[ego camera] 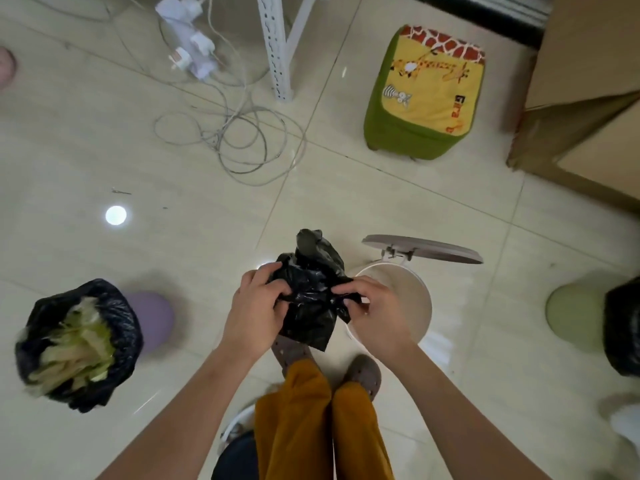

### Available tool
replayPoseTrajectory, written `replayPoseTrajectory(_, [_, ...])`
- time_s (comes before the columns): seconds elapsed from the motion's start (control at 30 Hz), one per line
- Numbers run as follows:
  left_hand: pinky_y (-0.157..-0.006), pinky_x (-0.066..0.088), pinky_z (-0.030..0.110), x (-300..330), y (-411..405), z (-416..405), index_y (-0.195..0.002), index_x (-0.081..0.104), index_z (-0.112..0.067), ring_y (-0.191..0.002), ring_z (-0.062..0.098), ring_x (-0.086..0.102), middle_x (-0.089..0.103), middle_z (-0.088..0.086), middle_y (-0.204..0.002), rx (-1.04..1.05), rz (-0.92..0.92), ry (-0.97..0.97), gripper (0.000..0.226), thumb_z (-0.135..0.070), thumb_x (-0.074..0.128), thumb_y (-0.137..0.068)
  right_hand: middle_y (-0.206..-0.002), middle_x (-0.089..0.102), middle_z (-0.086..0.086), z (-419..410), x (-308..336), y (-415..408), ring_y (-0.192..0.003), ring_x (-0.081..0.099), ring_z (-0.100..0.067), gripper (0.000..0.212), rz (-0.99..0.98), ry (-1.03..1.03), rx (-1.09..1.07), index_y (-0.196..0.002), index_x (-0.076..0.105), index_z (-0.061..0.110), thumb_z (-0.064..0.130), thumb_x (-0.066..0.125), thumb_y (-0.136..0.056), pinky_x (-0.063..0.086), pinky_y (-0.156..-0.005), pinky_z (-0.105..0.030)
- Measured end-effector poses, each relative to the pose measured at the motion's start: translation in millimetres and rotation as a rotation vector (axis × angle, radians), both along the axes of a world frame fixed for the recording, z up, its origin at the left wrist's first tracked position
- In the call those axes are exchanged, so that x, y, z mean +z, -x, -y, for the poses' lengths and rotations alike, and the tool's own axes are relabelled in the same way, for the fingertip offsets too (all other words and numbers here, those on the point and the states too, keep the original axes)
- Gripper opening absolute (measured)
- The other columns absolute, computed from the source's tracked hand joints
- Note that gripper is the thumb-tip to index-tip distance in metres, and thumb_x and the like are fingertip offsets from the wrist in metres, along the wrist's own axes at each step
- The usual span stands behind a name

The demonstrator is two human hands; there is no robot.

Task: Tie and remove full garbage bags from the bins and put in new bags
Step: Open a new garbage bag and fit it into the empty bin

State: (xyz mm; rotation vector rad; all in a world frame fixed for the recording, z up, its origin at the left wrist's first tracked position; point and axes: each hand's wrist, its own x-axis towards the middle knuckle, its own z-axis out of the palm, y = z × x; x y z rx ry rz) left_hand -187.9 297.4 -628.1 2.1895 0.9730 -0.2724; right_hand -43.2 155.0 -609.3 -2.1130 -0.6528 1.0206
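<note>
A crumpled black garbage bag (311, 289) hangs between my two hands above my feet. My left hand (258, 304) grips its left side with curled fingers. My right hand (372, 306) pinches its right edge. Just right of the bag stands a white bin (420, 299) with no bag inside and its round lid (422, 249) tipped up. At the left, a full black garbage bag (74, 344) stands open on the floor, stuffed with pale green and yellowish waste, beside a purple bin (154, 320).
A green bin (571, 315) with another black bag (623, 330) sits at the right edge. A green and yellow stool (426, 95), a cardboard box (581, 98), a white rack leg (277, 46) and loose cables with a power strip (194, 53) lie farther off on the tiled floor.
</note>
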Motion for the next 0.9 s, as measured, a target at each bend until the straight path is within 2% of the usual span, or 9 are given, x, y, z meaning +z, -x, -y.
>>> replayPoseTrajectory(0.13, [-0.085,0.045,0.030,4.1,10.8,-7.1,-0.088,0.065,-0.011,-0.103,0.021,0.054,0.062,0.001,-0.107,0.122,0.046,0.083,0.014,0.003,0.062,-0.083,-0.096,0.060,0.020,-7.3,-6.9,0.0,-0.093,0.057,0.003,0.043,0.017,0.096,-0.072,-0.087,0.064,0.036,-0.007,0.062,-0.085,0.046,-0.077,-0.006])
replayPoseTrajectory(0.23, [-0.075,0.043,0.022,7.1,16.0,-8.2,-0.078,0.060,-0.021,-0.087,0.016,0.061,0.065,-0.002,-0.091,0.240,0.008,0.145,0.022,-0.001,0.063,-0.085,-0.104,0.057,0.015,-10.1,-15.0,-2.9,-0.102,0.058,-0.009,0.036,-0.042,0.176,-0.098,-0.103,0.066,0.025,-0.006,0.063,-0.085,0.052,-0.089,-0.019])
replayPoseTrajectory(0.3, [-0.065,0.043,0.017,5.9,18.1,-6.5,-0.072,0.055,-0.028,-0.076,0.011,0.062,0.065,-0.005,-0.081,0.282,-0.045,0.186,0.029,-0.005,0.063,-0.088,-0.119,0.056,0.004,-9.8,-19.3,-6.3,-0.113,0.056,-0.016,0.039,-0.098,0.250,-0.078,-0.119,0.063,0.019,-0.003,0.064,-0.086,0.050,-0.099,-0.034])
replayPoseTrajectory(0.33, [-0.059,0.041,0.014,5.0,18.2,-4.7,-0.070,0.054,-0.029,-0.070,0.009,0.060,0.064,-0.005,-0.077,0.299,-0.059,0.200,0.030,-0.007,0.063,-0.089,-0.126,0.054,0.002,-8.6,-20.8,-8.4,-0.117,0.053,-0.017,0.041,-0.084,0.286,-0.042,-0.124,0.060,0.020,0.001,0.065,-0.087,0.047,-0.103,-0.036])
replayPoseTrajectory(0.43, [-0.049,0.037,0.008,5.8,14.0,5.3,-0.068,0.053,-0.027,-0.058,0.009,0.054,0.059,-0.004,-0.068,0.363,-0.055,0.214,0.030,-0.011,0.066,-0.089,-0.132,0.051,0.002,-2.4,-22.7,-14.4,-0.118,0.051,-0.014,0.038,-0.039,0.323,0.013,-0.126,0.059,0.023,0.011,0.064,-0.091,0.043,-0.102,-0.028])
replayPoseTrajectory(0.5, [-0.050,0.038,0.007,6.8,9.5,16.8,-0.066,0.052,-0.026,-0.056,0.009,0.051,0.056,-0.004,-0.065,0.392,-0.053,0.198,0.030,-0.011,0.066,-0.089,-0.130,0.052,0.003,5.6,-22.4,-17.2,-0.110,0.053,-0.009,0.031,-0.066,0.333,0.017,-0.123,0.060,0.025,0.016,0.061,-0.093,0.040,-0.092,-0.020])
replayPoseTrajectory(0.6, [-0.052,0.037,0.005,10.4,-0.1,38.4,-0.064,0.051,-0.025,-0.056,0.006,0.049,0.054,-0.007,-0.063,0.420,-0.034,0.185,0.032,-0.010,0.066,-0.089,-0.129,0.055,0.005,21.4,-18.6,-23.2,-0.106,0.055,-0.007,0.027,-0.166,0.340,0.036,-0.123,0.061,0.026,0.024,0.056,-0.097,0.038,-0.086,-0.018])
replayPoseTrajectory(0.8, [-0.058,0.040,0.012,23.6,-28.1,91.9,-0.064,0.055,-0.023,-0.061,0.008,0.054,0.057,-0.005,-0.064,0.584,0.036,0.215,0.030,-0.008,0.071,-0.085,-0.120,0.062,0.009,60.3,5.2,-38.8,-0.106,0.059,-0.007,0.039,-0.327,0.265,0.038,-0.134,0.051,0.029,0.041,0.053,-0.096,0.042,-0.080,-0.012])
replayPoseTrajectory(0.9, [-0.064,0.051,0.024,33.8,-41.6,121.5,-0.066,0.060,-0.015,-0.066,0.015,0.060,0.061,0.000,-0.066,0.690,0.076,0.246,0.023,-0.006,0.074,-0.082,-0.123,0.060,0.006,75.2,20.6,-45.0,-0.109,0.058,-0.011,0.053,-0.397,0.252,0.001,-0.142,0.035,0.038,0.051,0.052,-0.094,0.050,-0.094,-0.030])
